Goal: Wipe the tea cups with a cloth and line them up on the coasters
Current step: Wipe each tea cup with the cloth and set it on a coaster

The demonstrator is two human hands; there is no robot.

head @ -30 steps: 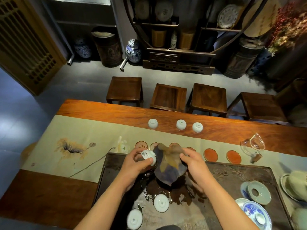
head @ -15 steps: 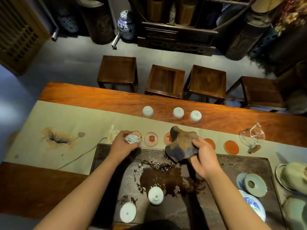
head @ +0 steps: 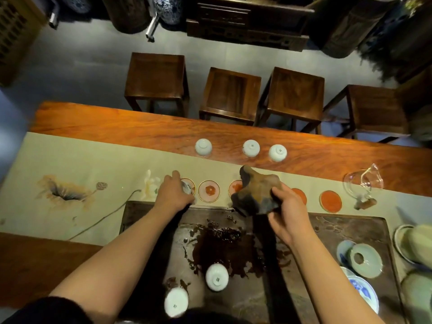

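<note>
Two cups on the wet tray

Two upturned cups [head: 216,276] sit nearest us on the wet tea tray [head: 350,228]. Our right hand [head: 286,212] grips the cloth [head: 256,191]; our left hand [head: 174,195] holds a tea cup [head: 188,187] on the leftmost coaster [head: 192,184]. Three cups [head: 251,148] stand beyond.

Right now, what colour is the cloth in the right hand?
The cloth is mottled brown with dark blue-grey patches, seen best in the head view.
</note>
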